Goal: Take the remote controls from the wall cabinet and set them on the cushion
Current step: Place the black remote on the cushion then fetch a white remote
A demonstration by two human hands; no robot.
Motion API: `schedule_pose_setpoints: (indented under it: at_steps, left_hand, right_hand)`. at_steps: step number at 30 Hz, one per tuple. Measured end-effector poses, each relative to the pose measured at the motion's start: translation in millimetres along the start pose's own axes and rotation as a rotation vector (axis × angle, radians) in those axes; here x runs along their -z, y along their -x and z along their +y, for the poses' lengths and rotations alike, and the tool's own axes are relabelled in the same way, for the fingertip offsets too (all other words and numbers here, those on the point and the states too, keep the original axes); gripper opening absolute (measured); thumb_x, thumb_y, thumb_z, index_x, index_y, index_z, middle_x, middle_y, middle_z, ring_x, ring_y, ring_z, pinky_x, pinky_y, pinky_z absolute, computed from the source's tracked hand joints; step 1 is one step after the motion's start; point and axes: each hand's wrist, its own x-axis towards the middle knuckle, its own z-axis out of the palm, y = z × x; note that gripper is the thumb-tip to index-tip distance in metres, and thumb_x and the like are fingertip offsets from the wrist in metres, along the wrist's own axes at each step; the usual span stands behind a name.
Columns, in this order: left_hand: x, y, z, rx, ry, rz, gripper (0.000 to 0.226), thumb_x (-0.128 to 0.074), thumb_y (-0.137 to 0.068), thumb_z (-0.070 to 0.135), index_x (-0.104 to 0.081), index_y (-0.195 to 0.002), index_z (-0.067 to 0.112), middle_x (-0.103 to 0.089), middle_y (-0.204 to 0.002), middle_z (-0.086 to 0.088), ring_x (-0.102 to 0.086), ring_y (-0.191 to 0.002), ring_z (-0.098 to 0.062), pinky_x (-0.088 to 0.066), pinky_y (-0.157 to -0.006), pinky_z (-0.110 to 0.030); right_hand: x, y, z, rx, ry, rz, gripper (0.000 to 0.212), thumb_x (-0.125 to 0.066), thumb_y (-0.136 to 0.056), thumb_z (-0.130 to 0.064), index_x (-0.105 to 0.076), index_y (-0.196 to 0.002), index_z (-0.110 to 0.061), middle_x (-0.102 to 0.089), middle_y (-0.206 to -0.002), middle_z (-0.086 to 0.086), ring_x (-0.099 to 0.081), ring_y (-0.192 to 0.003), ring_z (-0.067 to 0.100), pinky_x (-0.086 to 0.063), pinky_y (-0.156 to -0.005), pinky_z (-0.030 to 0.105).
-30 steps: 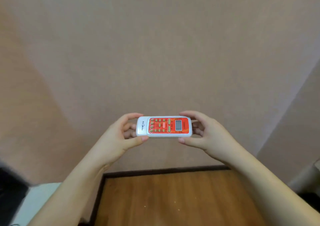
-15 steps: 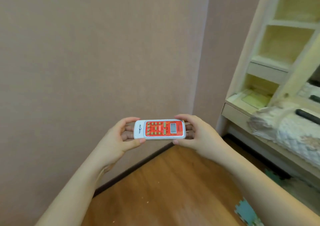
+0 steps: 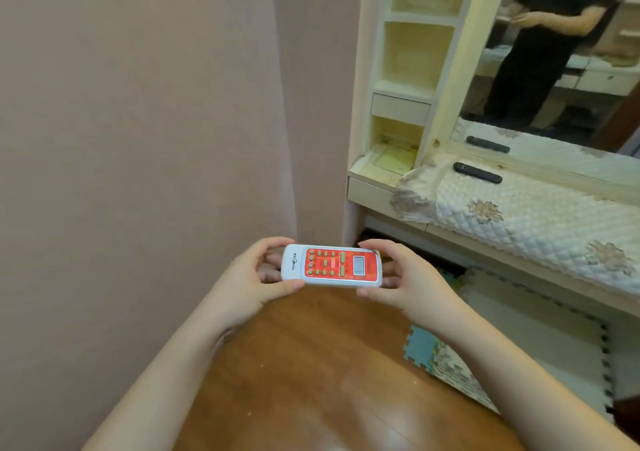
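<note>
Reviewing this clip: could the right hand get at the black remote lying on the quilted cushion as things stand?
Probably not right away. The right hand and left hand are both clamped on the white and red remote, well short of the black remote on the cushion. Nothing blocks the path, though.

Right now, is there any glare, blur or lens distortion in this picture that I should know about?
Head view: soft glare patches on the wooden floor; wide-angle bending makes the shelf frame lean; the mirror reflection is slightly soft; the white and red remote, held by the left hand and right hand, is sharp and evenly lit.
</note>
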Motion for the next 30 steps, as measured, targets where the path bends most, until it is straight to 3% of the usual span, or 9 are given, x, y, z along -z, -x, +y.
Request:
schedule_pose_setpoints:
  at_steps: [3, 9, 15, 20, 24, 30]
  left_hand:
    - [-30.6, -31.2, 3.4, -0.018, -0.033, -0.075, 0.056, -0.083, -0.072, 0.009, -0.059, -0.118, 0.031, -0.066, -0.11, -0.01, -0.068, -0.088, -0.022, -0.055, -0.09, -0.04]
    - [-105.5, -96.6, 15.0, -0.02, -0.065, -0.217, 0.054, -0.08, -0.074, 0.009, -0.058, -0.118, 0.028, -0.065, -0.1, -0.005, -0.062, -0.072, -0.006, -0.053, -0.078, -0.027]
    - [-172.9, -150.7, 23.2, 0.017, -0.097, -0.286, 0.054, -0.08, -0.075, 0.007, -0.058, -0.12, 0.028, -0.068, -0.1, -0.008, -0.062, -0.075, -0.011, -0.052, -0.075, -0.025]
    - [-202.8, -188.7, 20.5, 0.035, -0.117, -0.329, 0.056, -0.082, -0.073, 0.014, -0.058, -0.121, 0.031, -0.069, -0.101, -0.005, -0.065, -0.082, -0.015, -0.055, -0.082, -0.034]
    - [-208.8, -224.5, 12.4, 0.061, -0.128, -0.358, 0.061, -0.084, -0.065, 0.029, -0.059, -0.12, 0.034, -0.07, -0.1, -0.003, -0.066, -0.083, -0.018, -0.054, -0.086, -0.043]
    - [-206.8, -291.9, -1.5, 0.061, -0.118, -0.425, 0.055, -0.08, -0.075, 0.013, -0.057, -0.122, 0.031, -0.069, -0.105, -0.004, -0.069, -0.088, -0.022, -0.054, -0.09, -0.048]
  right_hand:
    - [25.1, 0.4, 26.4, -0.064, -0.012, 0.048, 0.064, -0.081, -0.073, -0.026, -0.049, -0.127, -0.038, -0.061, -0.116, -0.014, -0.062, -0.096, 0.001, -0.053, -0.084, 0.018]
    - [89.0, -6.6, 88.5, -0.156, -0.054, 0.109, 0.064, -0.082, -0.072, -0.024, -0.05, -0.126, -0.038, -0.063, -0.113, -0.012, -0.065, -0.092, 0.003, -0.053, -0.078, 0.013]
    - [138.8, -16.1, 145.0, -0.213, -0.07, 0.137, 0.064, -0.082, -0.073, -0.024, -0.049, -0.127, -0.037, -0.061, -0.115, -0.011, -0.065, -0.09, 0.0, -0.051, -0.078, 0.011]
    - [161.1, -27.8, 176.5, -0.282, -0.133, 0.136, 0.063, -0.082, -0.073, -0.024, -0.05, -0.125, -0.037, -0.066, -0.112, -0.011, -0.067, -0.091, 0.001, -0.055, -0.083, 0.021]
    - [166.1, -50.8, 188.2, -0.319, -0.165, 0.146, 0.061, -0.081, -0.074, -0.022, -0.051, -0.125, -0.036, -0.067, -0.109, -0.012, -0.067, -0.09, -0.001, -0.054, -0.08, 0.017]
    - [166.5, -102.2, 198.7, -0.397, -0.215, 0.189, 0.061, -0.081, -0.073, -0.016, -0.052, -0.125, -0.033, -0.068, -0.106, -0.009, -0.067, -0.087, 0.003, -0.055, -0.081, 0.02]
